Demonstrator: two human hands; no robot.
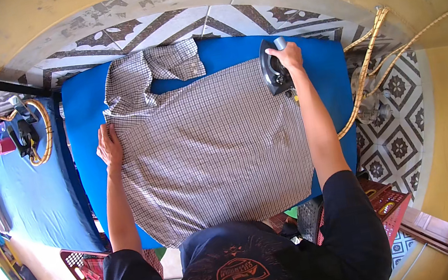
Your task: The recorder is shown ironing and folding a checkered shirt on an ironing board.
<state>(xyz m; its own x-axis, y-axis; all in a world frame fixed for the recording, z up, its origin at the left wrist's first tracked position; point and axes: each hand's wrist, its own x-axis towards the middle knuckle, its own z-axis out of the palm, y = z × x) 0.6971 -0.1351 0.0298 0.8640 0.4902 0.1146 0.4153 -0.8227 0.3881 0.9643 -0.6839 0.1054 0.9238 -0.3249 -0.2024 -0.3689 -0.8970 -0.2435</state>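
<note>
A checked button-up shirt (pixel 217 150) lies spread over a blue ironing table (pixel 232 50), its body across the middle. One sleeve (pixel 174 62) is folded out at the far left, and a cuff with buttons shows. My right hand (pixel 291 57) grips the handle of a clothes iron (pixel 271 71) at the shirt's far right edge. The iron's dark soleplate points away from me and partly overlaps the cloth. At the shirt's left edge, below the sleeve, my left hand (pixel 110 147) lies on the fabric; its thumb touches the cloth. Wrinkles run through the shirt's middle.
Yellow-patterned cords (pixel 366 69) hang from the wall along the table's right side. Another blue-covered table (pixel 34 192) stands at left, bearing a second iron (pixel 25 136) with a coiled cord. Red plastic baskets (pixel 385 202) stand near me. A tiled wall (pixel 204 15) borders the far edge.
</note>
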